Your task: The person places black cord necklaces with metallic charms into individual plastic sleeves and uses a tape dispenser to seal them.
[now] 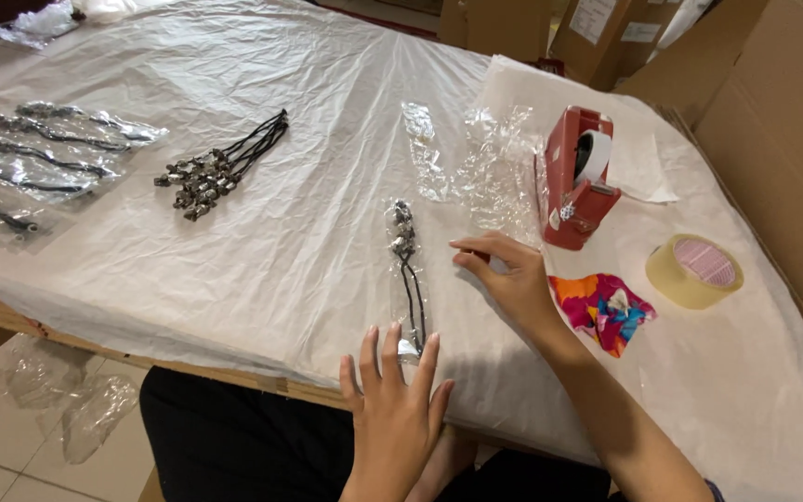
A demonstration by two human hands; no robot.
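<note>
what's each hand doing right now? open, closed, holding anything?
Left hand: open, fingers spread flat, pressing the lower end of the bagged necklace.
Right hand: open, fingers loosely extended beside the bag, holding nothing.

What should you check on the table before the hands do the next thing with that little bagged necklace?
1. Bagged necklace lies flat on the plastic-covered table: ok.
2. Left hand pins its near end: fingertips reach it, ok.
3. Right hand free, fingers beside the bag: ok.
4. Red tape dispenser close to the right hand: ok.
5. Bag's end sealed: cannot tell.
6. Empty clear bags waiting behind: ok.
</note>
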